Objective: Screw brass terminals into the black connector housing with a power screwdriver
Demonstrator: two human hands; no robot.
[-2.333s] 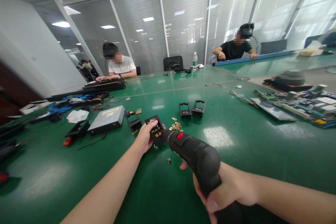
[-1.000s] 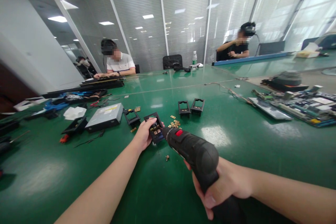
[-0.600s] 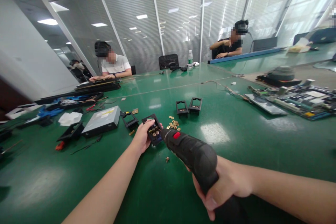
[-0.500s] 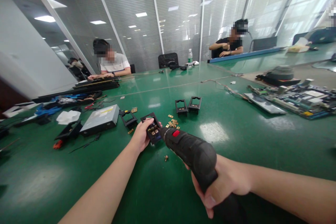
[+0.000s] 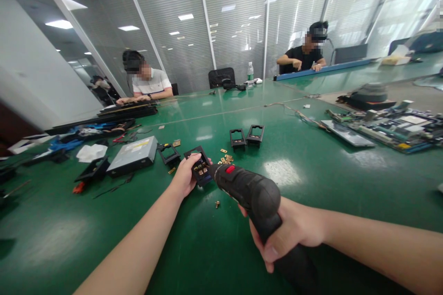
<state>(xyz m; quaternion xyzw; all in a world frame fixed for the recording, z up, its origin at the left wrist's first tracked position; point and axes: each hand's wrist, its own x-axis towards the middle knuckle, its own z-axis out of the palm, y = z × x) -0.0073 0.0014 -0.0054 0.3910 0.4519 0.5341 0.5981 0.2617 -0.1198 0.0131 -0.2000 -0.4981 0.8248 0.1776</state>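
My left hand [image 5: 186,176] grips a black plastic terminal block [image 5: 200,164] with brass contacts inside, tilted above the green table. Wrapped round the handle of a black cordless drill [image 5: 249,189] is my right hand [image 5: 282,233]. The drill's nose points left at the block's right side; whether the bit touches is hidden. Several small brass plates [image 5: 226,159] lie just behind the drill's nose. A brass screw [image 5: 217,204] lies nearer to me. Two black plastic frames [image 5: 237,138] stand farther back, and another black frame [image 5: 168,155] sits left of my left hand.
A grey optical drive [image 5: 133,156] lies at left, beside a crumpled white tissue [image 5: 92,152]. Circuit boards [image 5: 404,124] spread at right. Across the green table [image 5: 194,117], one person [image 5: 148,80] sits at left and another [image 5: 302,57] at right. A water bottle [image 5: 250,73] stands far back.
The drill and my right hand have shifted slightly left and up in view. My left hand keeps its hold on the terminal block. The far-right person's hands have moved apart along the blue bar.
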